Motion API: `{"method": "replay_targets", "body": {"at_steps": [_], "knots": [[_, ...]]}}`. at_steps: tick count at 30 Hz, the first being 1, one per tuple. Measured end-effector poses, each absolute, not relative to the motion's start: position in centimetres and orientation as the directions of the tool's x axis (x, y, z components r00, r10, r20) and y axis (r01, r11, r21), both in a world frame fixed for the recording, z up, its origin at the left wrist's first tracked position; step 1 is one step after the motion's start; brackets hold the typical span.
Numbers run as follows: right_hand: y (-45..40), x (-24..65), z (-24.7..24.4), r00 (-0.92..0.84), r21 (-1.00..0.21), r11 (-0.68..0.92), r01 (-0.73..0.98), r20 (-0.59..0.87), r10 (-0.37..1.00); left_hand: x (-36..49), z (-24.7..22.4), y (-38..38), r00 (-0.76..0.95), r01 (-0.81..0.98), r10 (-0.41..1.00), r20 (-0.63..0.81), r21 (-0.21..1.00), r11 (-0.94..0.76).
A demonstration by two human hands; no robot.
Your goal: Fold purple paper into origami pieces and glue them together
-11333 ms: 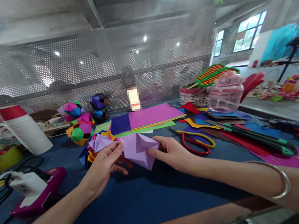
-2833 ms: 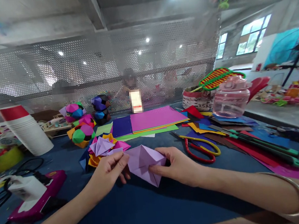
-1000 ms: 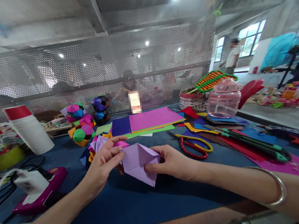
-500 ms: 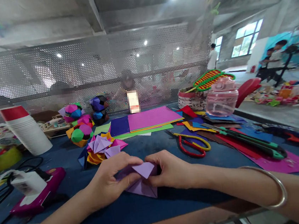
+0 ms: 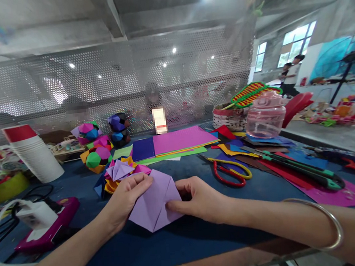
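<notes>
A creased sheet of lilac origami paper (image 5: 156, 203) is held up between my two hands, just above the blue tabletop (image 5: 140, 259). My left hand (image 5: 126, 202) pinches its upper left edge between thumb and fingers. On the other side, my right hand (image 5: 200, 198) grips the right edge, thumb on the near face and fingers behind. Fold lines run across the paper, and its lower part comes to a point. Just behind my left hand lies a cluster of folded paper pieces (image 5: 119, 171) in lilac, orange, pink and blue.
Red-and-yellow-handled scissors (image 5: 232, 173) and a green-black utility knife (image 5: 302, 170) lie to the right among paper scraps. Coloured sheets (image 5: 184, 140) are stacked behind. A pink bottle (image 5: 265, 117) stands back right. On the left are a power strip (image 5: 47, 225) and stacked paper cups (image 5: 35, 154).
The lilac paper was folded with a small flap at the top; now it is opened out wider and tilted up. My left hand has shifted left and up to its edge.
</notes>
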State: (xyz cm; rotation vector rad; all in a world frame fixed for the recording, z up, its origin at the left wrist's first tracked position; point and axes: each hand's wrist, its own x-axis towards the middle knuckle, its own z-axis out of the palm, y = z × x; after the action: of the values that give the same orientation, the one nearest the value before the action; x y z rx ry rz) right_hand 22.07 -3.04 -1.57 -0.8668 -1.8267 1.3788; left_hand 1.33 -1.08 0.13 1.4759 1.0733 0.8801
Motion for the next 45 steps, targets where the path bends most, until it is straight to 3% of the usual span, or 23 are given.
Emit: {"method": "replay_targets", "body": {"at_steps": [3,5,11,16,24,29,36,45], "knots": [[-2.9,22.3,-1.9,-0.546,-0.962,0.232,0.142,0.119,0.829,1.1,0.4,-0.8,0.353,0.286,0.927,0.127,0.929,-0.236],[-2.7,22.4,-2.0,-0.54,-0.957,0.254,0.143,0.139,0.83,0.9,0.5,-0.8,0.359,0.296,0.919,0.163,0.914,-0.278],[-2.5,22.5,-1.7,-0.574,-0.948,0.28,0.15,0.147,0.806,0.8,0.2,-1.1,0.355,-0.011,0.933,-0.062,0.998,0.07],[-2.4,22.6,-1.8,-0.581,-0.926,0.316,0.208,0.143,0.801,0.5,0.1,-0.8,0.381,0.002,0.924,-0.044,0.999,0.046],[-2.5,22.7,-1.4,-0.606,-0.972,0.194,0.134,0.074,0.792,0.3,-0.4,-0.5,0.467,-0.072,0.882,-0.07,0.991,0.117],[-2.4,22.7,-1.3,-0.617,-0.982,0.163,0.091,0.073,0.784,0.3,0.0,-0.7,0.471,-0.043,0.875,0.112,0.994,-0.103],[-2.5,22.8,-1.5,-0.612,-0.984,0.155,0.083,0.073,0.788,0.3,0.9,-1.4,0.514,0.223,0.827,0.228,0.895,-0.385],[-2.5,22.9,-1.1,-0.606,-0.971,0.204,0.124,0.089,0.791,-0.1,0.5,-0.8,0.463,0.322,0.82,0.336,0.799,-0.509]]}}
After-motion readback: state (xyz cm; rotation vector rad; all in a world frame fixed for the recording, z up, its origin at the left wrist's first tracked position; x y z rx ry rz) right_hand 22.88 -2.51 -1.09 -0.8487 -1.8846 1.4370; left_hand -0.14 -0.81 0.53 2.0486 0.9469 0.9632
